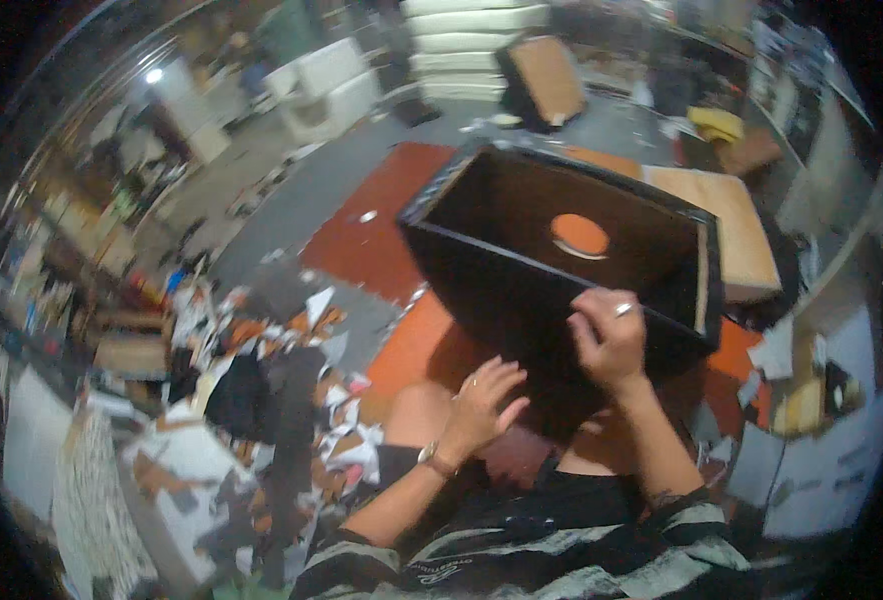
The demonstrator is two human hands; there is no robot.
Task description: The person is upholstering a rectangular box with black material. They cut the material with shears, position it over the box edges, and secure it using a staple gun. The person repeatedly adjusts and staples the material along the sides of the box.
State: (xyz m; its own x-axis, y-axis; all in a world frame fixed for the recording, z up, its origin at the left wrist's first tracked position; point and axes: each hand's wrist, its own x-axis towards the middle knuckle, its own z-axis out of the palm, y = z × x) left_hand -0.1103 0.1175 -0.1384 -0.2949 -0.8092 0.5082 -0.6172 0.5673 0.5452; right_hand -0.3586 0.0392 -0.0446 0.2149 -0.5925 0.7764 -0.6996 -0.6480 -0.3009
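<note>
The left hand (483,400) has a released grip, fingers spread beside the near wall of the black box (491,290). The right hand (609,335) curls at its near rim; blur leaves me unable to tell whether that grip grasps it. Inside the open-topped box shows a round orange patch (580,236). Past the box's left corner, a red-brown mat (366,225) edges grey floor (271,225).

Fisheye view from wearer's head; faces down and forward; left hand (481,405) close, lower centre; right hand (609,338) close, right of centre; stacked white slabs (474,52) farther off, top centre; corners dark.
</note>
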